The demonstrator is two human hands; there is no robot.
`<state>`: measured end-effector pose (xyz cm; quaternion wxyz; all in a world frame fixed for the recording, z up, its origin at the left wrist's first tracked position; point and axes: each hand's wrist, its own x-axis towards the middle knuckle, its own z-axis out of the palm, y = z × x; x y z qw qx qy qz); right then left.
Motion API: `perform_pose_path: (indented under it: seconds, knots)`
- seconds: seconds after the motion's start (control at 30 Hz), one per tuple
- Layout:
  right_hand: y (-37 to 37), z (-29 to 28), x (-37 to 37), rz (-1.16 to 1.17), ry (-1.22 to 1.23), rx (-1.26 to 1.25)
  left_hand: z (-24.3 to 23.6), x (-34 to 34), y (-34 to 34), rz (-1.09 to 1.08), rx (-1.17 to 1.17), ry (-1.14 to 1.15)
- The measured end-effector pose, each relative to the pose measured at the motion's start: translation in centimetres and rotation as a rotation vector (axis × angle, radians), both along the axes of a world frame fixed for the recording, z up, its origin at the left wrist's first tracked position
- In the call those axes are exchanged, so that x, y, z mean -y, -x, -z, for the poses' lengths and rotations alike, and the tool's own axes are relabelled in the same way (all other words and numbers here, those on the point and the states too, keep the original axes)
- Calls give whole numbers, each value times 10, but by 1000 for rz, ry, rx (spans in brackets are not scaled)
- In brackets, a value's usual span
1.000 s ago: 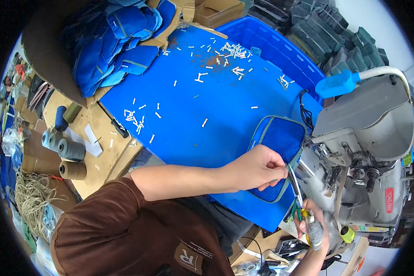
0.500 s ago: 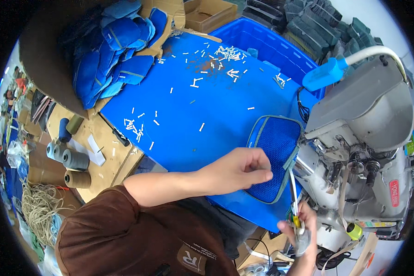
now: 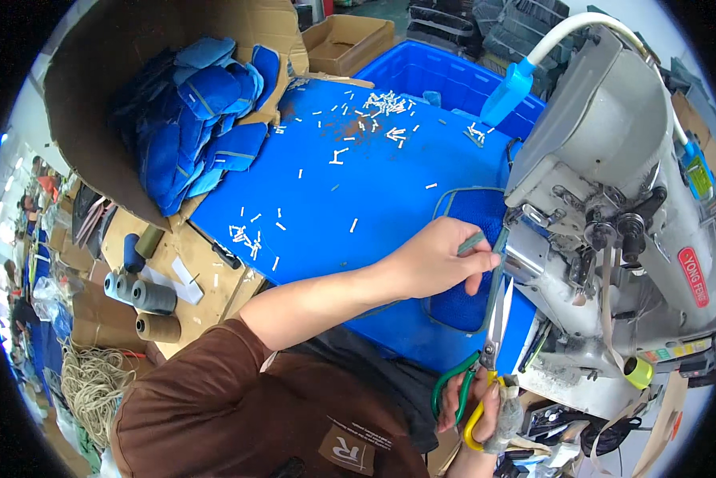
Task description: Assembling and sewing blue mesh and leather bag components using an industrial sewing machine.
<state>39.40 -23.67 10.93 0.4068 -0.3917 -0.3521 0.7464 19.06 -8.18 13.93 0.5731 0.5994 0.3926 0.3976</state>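
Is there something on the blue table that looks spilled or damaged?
Yes: the blue table has a brownish patch toward its far side, breaking its even colour; small white pieces lie scattered, as if spilled.

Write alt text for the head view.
A person's right hand holds scissors with green and yellow handles, blades pointing toward the left hand, which pinches a grey-green strip over a grey-edged blue mesh panel. A sewing machine stands at right.

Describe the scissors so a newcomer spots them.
Find the blue tabletop, then its lower-right edge, by the grey sewing machine. The scissors are there, in the right hand. Mismatched handles set them apart: one green, one yellow.
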Motion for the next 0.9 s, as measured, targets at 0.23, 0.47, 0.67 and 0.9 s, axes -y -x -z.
perform_pose_path:
  seconds: [0.23,0.47,0.67,0.9]
  knots:
    - [6,4,0,-25,-12,-7,-9,5,2,61,309,430]
    - [12,2,-2,15,19,10,-8,4,1,65,305,402]
    - [10,5,-2,-9,15,-14,-5,3,-2,48,319,409]
    - [12,1,-5,-12,10,-28,-6,4,-3,42,348,401]
